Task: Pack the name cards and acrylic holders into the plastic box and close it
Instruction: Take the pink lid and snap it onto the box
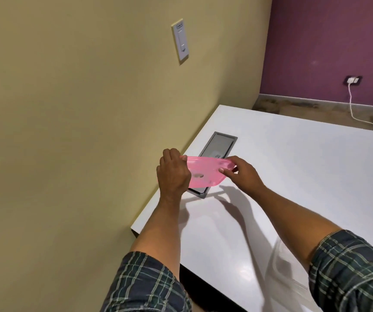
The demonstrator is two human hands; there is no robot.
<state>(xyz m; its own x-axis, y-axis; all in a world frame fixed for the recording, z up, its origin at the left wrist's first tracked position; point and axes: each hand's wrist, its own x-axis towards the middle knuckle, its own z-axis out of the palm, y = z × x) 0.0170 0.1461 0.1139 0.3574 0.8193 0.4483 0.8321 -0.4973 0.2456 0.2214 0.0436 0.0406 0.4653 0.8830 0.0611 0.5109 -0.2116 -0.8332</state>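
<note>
Between the hands, head view: pink lid point(204, 172), held up off the white table point(293, 167).
Left hand point(173, 171): closed over the lid's left edge, knuckles toward the camera.
Right hand point(240, 171): fingertips point(222, 170) pinched on the lid's right edge.
Below the grip: grey cable hatch point(217, 149), set flush in the table, partly hidden.
Near the right forearm: clear plastic box point(293, 273), blurred; contents cannot be made out.
Handling: lid judged light, thin, slightly flexible and smooth; best taken at opposite edges, as held.
Name cards, acrylic holders: not visible.
</note>
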